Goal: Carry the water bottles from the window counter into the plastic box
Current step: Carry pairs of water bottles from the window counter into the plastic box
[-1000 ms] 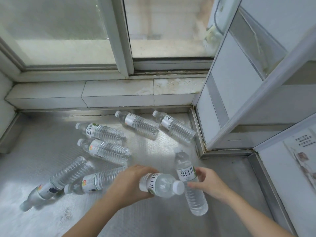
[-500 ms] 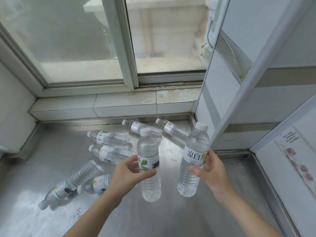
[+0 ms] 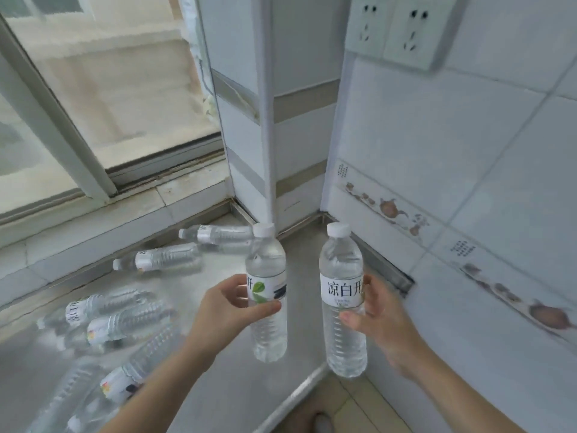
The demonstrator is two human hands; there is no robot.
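Bottles are in both hands: the left hand (image 3: 228, 310) wraps its fingers and thumb round the label of one bottle (image 3: 268, 295), and the right hand (image 3: 377, 317) pinches the second bottle (image 3: 343, 298) at its label, both upright, caps up, held just above the table (image 3: 231, 389) near its front edge. Well behind and to the left, the other bottles (image 3: 162, 259) lie on their sides on the table below the window (image 3: 103, 89). The plastic box is not in view, so the step in hand looks like the carry. To do it well, keep each grip firm around the label band where the wall is stiffest, hold the bottles apart so they do not knock, and turn away clear of the tiled wall (image 3: 468, 182) and its sockets (image 3: 402, 29).
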